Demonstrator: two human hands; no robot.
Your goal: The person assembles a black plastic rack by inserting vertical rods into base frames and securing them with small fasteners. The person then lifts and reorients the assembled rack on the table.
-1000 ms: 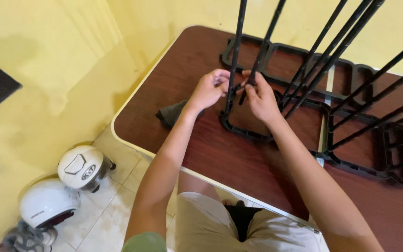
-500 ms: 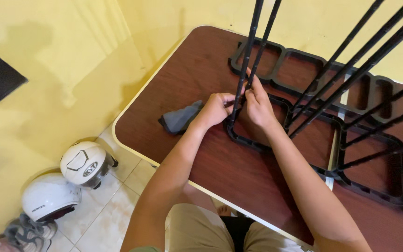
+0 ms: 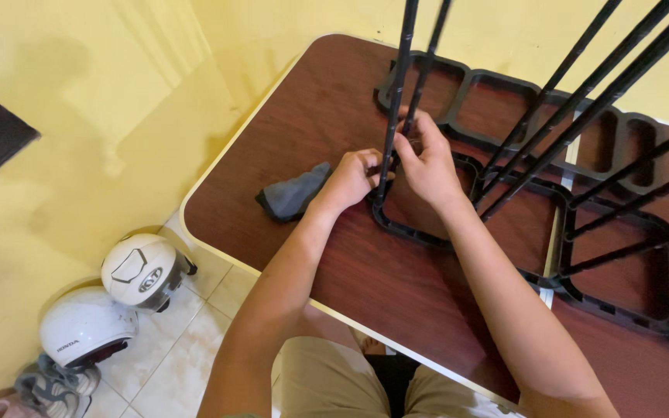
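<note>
Both hands at table (image 3: 288,124) centre, meeting around base of black rod (image 3: 393,116). Left hand (image 3: 354,179) closed, fingers pinching rod low, where it enters corner of black frame (image 3: 416,231). Right hand (image 3: 430,166) at 3 o'clock of left, touching it, fingers curled round same rod. Second rod (image 3: 430,62) just behind. More rods slant up toward 2 o'clock. Grey cloth (image 3: 294,193) at 9 o'clock of left hand. Two white helmets (image 3: 141,271) on floor at 8 o'clock.

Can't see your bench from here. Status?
Left hand and right hand both pinch black rod at frame corner. Grey cloth lies beside, apart.
</note>
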